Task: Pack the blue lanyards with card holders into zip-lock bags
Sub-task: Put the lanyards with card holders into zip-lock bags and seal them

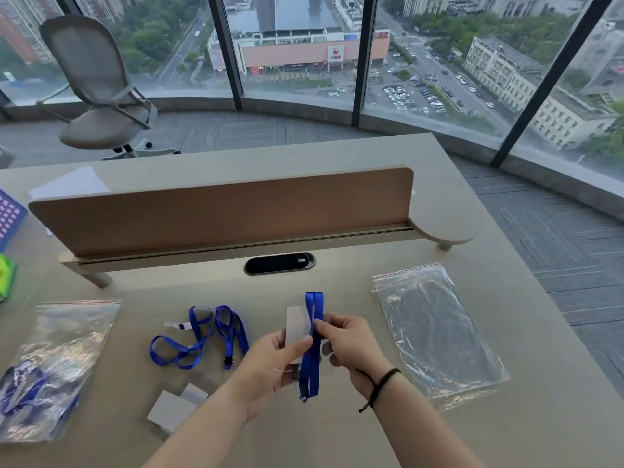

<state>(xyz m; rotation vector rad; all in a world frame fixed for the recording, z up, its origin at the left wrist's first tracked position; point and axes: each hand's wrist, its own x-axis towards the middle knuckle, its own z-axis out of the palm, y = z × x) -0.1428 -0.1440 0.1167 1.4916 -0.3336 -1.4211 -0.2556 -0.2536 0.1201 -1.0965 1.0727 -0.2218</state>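
Observation:
My left hand [273, 369] grips a clear card holder [297, 324] above the desk. My right hand [351, 346] pinches the folded blue lanyard [312, 359] against that holder. Two more blue lanyards [199, 336] lie loose on the desk to the left. Grey card holders [174, 408] lie near my left forearm. A pile of empty zip-lock bags [435, 329] lies flat on the right. On the left, filled zip-lock bags [50, 366] hold blue lanyards.
A wooden divider panel [219, 211] stands across the desk [337, 434], with a black cable slot [279, 263] in front of it. A grey office chair [98, 89] stands by the windows. Green and purple items [6, 238] sit at the left edge.

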